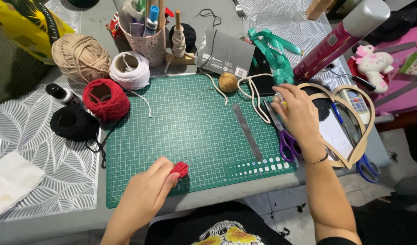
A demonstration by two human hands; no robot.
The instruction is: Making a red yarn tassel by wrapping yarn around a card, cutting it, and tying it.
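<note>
My left hand (147, 193) rests at the near edge of the green cutting mat (190, 127), its fingertips pinching a small red yarn piece (180, 169). My right hand (299, 113) reaches over the mat's right edge, fingers curled on a small object next to the purple-handled scissors (285, 136); what it touches is partly hidden. A beige cord (256, 97) loops just left of that hand. A grey metal ruler (247, 131) lies diagonally on the mat between the two hands.
Red (105, 99), black (74, 123), white (130, 69) and beige (80, 56) yarn balls sit at the left. A pen cup (147, 38), teal ribbon (274, 52), spray can (340, 38), wooden heart frame (353, 122) and blue scissors (367, 168) crowd the back and right.
</note>
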